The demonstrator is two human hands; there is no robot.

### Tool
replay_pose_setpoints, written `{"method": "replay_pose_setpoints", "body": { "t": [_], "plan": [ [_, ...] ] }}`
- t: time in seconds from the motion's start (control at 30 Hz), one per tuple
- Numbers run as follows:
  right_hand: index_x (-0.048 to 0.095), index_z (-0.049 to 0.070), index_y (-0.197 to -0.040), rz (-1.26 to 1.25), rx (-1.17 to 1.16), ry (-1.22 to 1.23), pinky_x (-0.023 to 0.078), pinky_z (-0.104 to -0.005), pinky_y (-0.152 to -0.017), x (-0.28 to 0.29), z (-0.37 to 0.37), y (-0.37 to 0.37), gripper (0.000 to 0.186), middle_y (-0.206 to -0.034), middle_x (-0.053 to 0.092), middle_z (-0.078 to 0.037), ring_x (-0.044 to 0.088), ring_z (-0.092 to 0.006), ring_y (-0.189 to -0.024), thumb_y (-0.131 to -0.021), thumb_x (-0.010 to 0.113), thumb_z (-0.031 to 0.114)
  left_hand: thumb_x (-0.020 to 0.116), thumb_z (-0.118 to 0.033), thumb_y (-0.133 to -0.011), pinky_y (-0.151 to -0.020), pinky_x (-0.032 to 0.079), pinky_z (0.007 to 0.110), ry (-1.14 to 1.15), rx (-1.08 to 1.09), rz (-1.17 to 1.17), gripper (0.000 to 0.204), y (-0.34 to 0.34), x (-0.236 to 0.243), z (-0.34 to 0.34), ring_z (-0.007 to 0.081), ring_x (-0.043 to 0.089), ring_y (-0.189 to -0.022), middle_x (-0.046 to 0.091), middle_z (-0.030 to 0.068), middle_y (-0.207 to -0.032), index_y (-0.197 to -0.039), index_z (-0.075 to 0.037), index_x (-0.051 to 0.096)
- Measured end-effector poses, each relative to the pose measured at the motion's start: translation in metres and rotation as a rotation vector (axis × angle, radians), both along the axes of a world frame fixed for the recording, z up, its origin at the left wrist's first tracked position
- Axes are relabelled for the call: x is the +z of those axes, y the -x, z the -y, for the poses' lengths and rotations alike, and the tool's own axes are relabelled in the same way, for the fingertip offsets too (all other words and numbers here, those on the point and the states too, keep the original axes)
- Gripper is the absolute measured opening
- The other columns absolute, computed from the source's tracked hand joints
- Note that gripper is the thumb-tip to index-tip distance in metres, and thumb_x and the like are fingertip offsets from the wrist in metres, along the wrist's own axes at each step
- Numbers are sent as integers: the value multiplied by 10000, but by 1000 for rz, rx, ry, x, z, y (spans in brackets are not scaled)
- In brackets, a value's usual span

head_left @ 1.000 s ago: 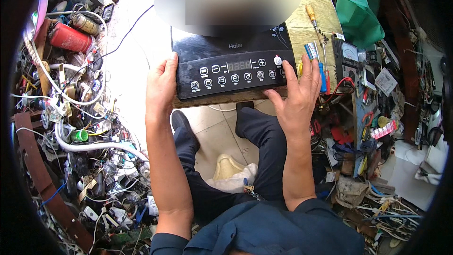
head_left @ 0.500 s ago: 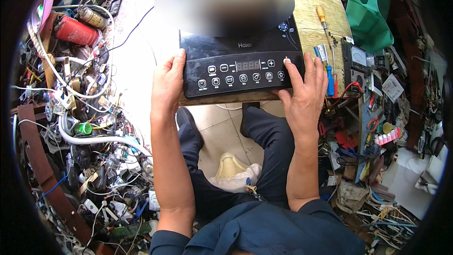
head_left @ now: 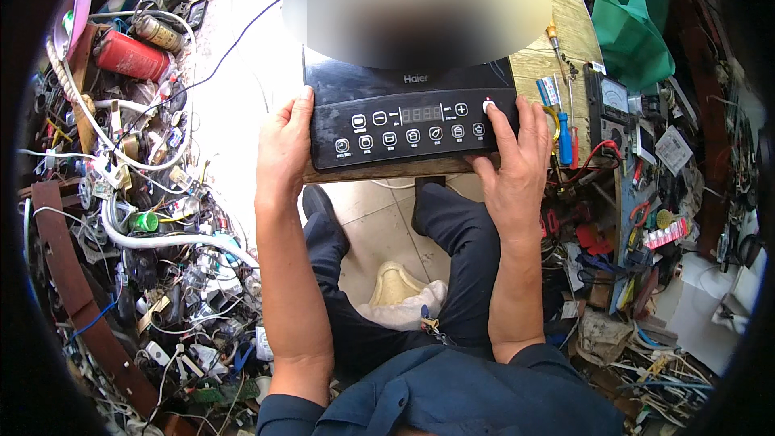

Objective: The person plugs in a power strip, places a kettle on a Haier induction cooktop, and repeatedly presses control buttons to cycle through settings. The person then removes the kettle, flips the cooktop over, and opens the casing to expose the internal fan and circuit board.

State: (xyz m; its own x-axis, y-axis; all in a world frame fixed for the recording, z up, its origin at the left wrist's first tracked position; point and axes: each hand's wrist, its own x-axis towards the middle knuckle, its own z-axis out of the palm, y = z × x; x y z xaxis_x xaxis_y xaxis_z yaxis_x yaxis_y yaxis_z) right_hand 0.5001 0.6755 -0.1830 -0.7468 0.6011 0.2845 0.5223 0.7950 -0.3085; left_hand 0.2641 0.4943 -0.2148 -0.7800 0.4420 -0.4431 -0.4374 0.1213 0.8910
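Note:
A black induction cooker (head_left: 379, 133) lies at the front edge of the wooden table, its row of round-cornered buttons and small display facing me. A blurred oval covers its far part. My left hand (head_left: 284, 133) grips its left edge, thumb along the rim and the other fingers mostly hidden. At the front right corner, my right hand (head_left: 517, 141) is closed round the cooker. Its index fingertip rests on the button at the right end of the panel, the thumb is by the front edge and the remaining fingers lie along the right side.
Right of the cooker lie a blue-handled screwdriver (head_left: 564, 141), a yellow-handled screwdriver (head_left: 554, 36) and an analog multimeter (head_left: 611, 105). A green bag (head_left: 630, 24) hangs at the far right. Cables and loose parts heap up left, around a red cylinder (head_left: 129, 55). A dark cord (head_left: 234, 44) crosses the left side.
The cooker has shifted slightly to the left, and my right hand has gone with it. A yellow handle now shows beside the blue screwdriver. My index finger stays on the button.

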Motion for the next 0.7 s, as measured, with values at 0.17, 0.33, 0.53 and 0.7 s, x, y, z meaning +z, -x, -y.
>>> {"method": "replay_pose_setpoints", "body": {
  "t": [0.17, 0.33, 0.53, 0.7],
  "plan": [
    [603, 169, -1429, -12, 7, 8, 281, -568, -1208, -2, -1, -2, 760, -1535, 462, -225, 378, -452, -1456, -709, 805, 33, 560, -311, -1099, -653, 556, 237, -17, -5, -6, 396, -2, 2, 0, 79, 662, -719, 740, 62, -902, -1106, 56, 710],
    [603, 113, -1419, -62, 26, 74, 306, -538, -1200, 2, 0, -1, 752, -1522, 465, -252, 391, -458, -1445, -715, 865, 140, 553, -312, -1101, -665, 558, 239, -5, -34, -17, 403, -1, 3, 0, 80, 666, -732, 742, 68, -911, -1112, 61, 707],
    [569, -61, -1391, -317, -27, 243, 453, -463, -1082, -5, -22, 14, 721, -1410, 576, -290, 573, -434, -1295, -917, 770, 443, 530, -326, -1108, -710, 553, 247, 6, -19, -32, 422, 4, 2, -3, 92, 672, -778, 743, 71, -945, -1131, 58, 704],
    [667, -87, -1213, -134, -158, 269, 519, -451, -907, 1, -87, 64, 536, -1074, 717, -275, 700, -396, -1012, -1029, 608, 413, 488, -336, -1124, -703, 546, 249, 10, 61, -22, 446, -1, -8, -3, 84, 662, -770, 740, 62, -928, -1121, 52, 708]
  ]
}}
